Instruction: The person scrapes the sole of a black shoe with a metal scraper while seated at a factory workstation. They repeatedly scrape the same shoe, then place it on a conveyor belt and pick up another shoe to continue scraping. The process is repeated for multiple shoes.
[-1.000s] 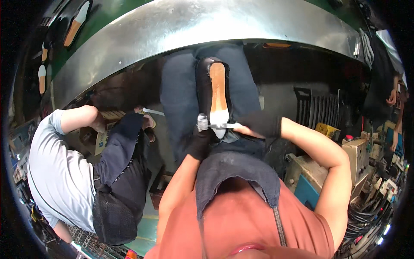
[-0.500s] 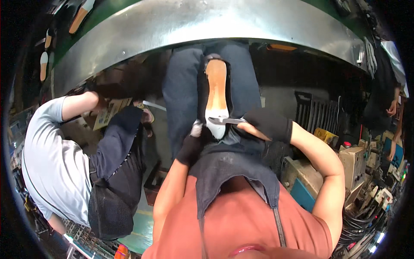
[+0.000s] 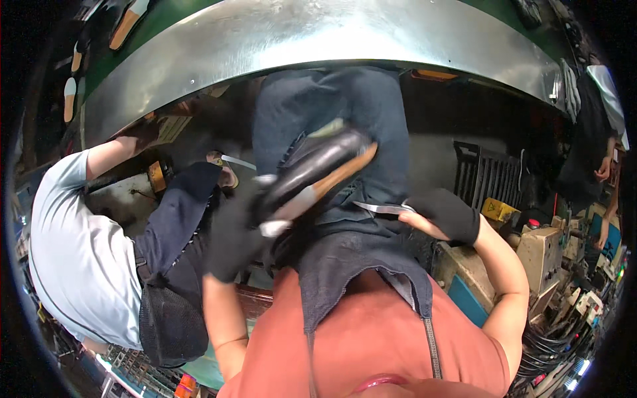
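A black shoe (image 3: pixel 317 167), blurred by motion, is tilted over my lap, with its tan and white sole turned toward the lower right. My left hand (image 3: pixel 240 229), in a black glove with white-wrapped fingertips, is closed on the shoe's near end. My right hand (image 3: pixel 446 213), in a black fingerless glove, grips a small knife-like tool with a thin, slightly curved metal blade (image 3: pixel 377 207). That blade points left above my thighs, apart from the shoe. What lies under my right fingers is hidden.
A metal-edged bench (image 3: pixel 298 40) curves across the front, with several shoes, soles up, at its far left, one of them a tan-soled shoe (image 3: pixel 126 26). A co-worker (image 3: pixel 86 245) sits close on my left. Machinery (image 3: pixel 541 249) and a black slatted crate (image 3: pixel 488 172) stand on my right.
My left hand has lifted the shoe's near end and swung it left, tipping it onto its side. The blade has come off the sole as my right hand moved right and slightly down.
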### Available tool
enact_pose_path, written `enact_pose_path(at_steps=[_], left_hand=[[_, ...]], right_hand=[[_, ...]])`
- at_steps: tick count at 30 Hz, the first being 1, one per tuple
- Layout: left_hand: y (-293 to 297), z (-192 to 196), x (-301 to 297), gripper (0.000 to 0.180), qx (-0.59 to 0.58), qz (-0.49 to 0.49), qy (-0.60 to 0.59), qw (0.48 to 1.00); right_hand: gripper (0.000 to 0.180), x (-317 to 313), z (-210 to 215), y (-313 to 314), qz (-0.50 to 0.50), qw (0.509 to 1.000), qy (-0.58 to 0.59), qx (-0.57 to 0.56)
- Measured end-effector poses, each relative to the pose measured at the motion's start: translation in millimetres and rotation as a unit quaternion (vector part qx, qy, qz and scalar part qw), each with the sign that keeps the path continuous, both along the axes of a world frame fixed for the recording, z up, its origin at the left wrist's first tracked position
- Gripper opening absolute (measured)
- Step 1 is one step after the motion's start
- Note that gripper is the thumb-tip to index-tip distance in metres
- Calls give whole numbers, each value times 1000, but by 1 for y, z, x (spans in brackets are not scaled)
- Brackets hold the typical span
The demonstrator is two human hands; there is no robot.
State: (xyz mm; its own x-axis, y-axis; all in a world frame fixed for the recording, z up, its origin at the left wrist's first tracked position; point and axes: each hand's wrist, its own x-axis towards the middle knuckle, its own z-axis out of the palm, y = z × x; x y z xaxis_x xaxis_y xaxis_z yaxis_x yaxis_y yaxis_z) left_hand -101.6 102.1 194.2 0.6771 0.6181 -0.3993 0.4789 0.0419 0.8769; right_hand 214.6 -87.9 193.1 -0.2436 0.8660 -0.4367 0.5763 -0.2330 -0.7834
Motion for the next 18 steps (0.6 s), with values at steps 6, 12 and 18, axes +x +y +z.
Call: enact_pose_path(at_steps=[6, 12, 18], left_hand=[[-27, -55, 88, 64, 144, 165, -96, 971], [-97, -128, 53, 63, -72, 72, -47, 994], [-151, -161, 43, 79, 197, 21, -44, 979]], right_hand=[[31, -18, 1, -17, -84, 993, 62, -45], [40, -19, -34, -27, -99, 976, 103, -165], [42, -64, -15, 8, 108, 955, -274, -38]])
